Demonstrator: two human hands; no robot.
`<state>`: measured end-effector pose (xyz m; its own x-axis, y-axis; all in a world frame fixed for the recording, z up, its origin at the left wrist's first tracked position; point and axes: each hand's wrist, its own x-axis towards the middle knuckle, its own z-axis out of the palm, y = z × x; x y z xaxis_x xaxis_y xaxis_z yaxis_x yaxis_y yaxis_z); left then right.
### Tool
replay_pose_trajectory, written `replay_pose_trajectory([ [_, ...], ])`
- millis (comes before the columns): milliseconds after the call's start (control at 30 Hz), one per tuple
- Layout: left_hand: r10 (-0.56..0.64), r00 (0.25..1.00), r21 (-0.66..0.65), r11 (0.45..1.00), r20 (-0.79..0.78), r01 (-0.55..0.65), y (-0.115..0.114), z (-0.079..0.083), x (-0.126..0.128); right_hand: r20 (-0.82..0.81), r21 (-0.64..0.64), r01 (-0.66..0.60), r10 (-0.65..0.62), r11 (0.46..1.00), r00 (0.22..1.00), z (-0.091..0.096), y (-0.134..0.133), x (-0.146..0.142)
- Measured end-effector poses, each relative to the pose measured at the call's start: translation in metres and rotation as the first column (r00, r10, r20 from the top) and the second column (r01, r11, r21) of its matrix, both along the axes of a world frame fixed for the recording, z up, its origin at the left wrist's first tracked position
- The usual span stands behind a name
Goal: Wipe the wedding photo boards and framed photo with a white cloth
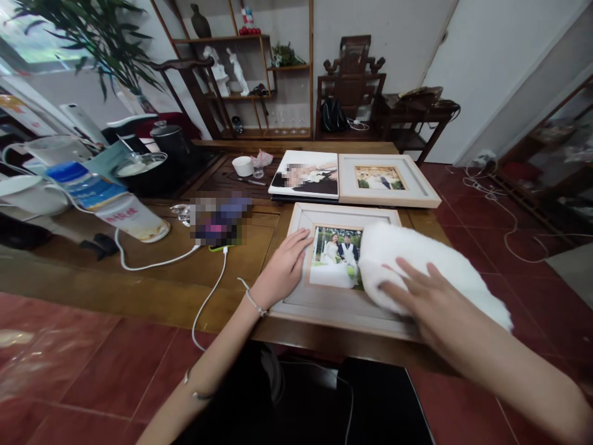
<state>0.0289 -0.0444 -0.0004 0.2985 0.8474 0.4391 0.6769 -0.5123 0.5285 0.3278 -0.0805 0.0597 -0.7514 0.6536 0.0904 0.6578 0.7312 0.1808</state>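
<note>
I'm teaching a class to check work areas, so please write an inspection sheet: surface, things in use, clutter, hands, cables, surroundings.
Surface: brown wooden table.
Things in use: framed photo, lying face up; white cloth, covering its right part.
Clutter: bottle on the left, white cup, and a second framed photo behind the first.
Hands: left hand rests on the framed photo's left side; right hand lies on the white cloth.
Cables: white cable drops over the front edge; floor cables at the right.
Surroundings: red tiled floor, shelf, wooden chair.
</note>
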Motion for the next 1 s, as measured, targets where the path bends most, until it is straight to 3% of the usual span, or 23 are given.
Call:
replay_pose_trajectory([
  [67, 0.006, 1.000, -0.012, 1.000, -0.002, -0.006, 0.000, 0.000, 0.000, -0.063, 0.027, -0.113, 0.115, 0.993, 0.991, -0.002, -0.030, 0.011],
  [133, 0.005, 1.000, -0.020, 1.000, -0.007, -0.005, 0.001, -0.001, -0.001, -0.155, 0.079, -0.127, 0.139, 0.989, 0.978, -0.003, -0.049, 0.017],
  [233, -0.005, 1.000, -0.009, 1.000, -0.024, 0.005, 0.003, -0.003, -0.003, -0.144, 0.022, -0.081, 0.083, 0.996, 0.986, 0.000, -0.046, 0.015],
  [367, -0.031, 0.998, 0.017, 0.999, -0.046, 0.031, 0.006, -0.005, -0.006, -0.122, 0.004, 0.112, -0.111, 0.994, 0.986, 0.002, 0.009, 0.004],
  [467, -0.033, 0.999, 0.018, 0.999, -0.042, 0.034, 0.006, -0.005, -0.007, -0.148, 0.032, 0.304, -0.296, 0.952, 0.944, 0.000, 0.063, 0.001],
  [567, -0.032, 0.999, 0.014, 0.999, -0.033, 0.033, 0.006, -0.005, -0.006, -0.109, 0.055, 0.274, -0.267, 0.960, 0.958, -0.001, 0.099, -0.001],
  [633, -0.037, 0.999, 0.026, 0.999, -0.023, 0.037, 0.005, -0.006, -0.006, -0.052, 0.049, 0.195, -0.192, 0.980, 0.980, -0.001, 0.106, -0.003],
  [767, -0.030, 0.999, 0.043, 0.999, -0.017, 0.030, 0.006, -0.007, -0.005, 0.011, 0.028, 0.092, -0.092, 0.995, 0.996, -0.001, 0.076, -0.010],
  [1000, -0.002, 1.000, 0.036, 0.999, -0.017, 0.002, 0.007, -0.010, -0.004, -0.081, 0.161, -0.165, 0.180, 0.973, 0.980, 0.007, -0.035, -0.003],
])
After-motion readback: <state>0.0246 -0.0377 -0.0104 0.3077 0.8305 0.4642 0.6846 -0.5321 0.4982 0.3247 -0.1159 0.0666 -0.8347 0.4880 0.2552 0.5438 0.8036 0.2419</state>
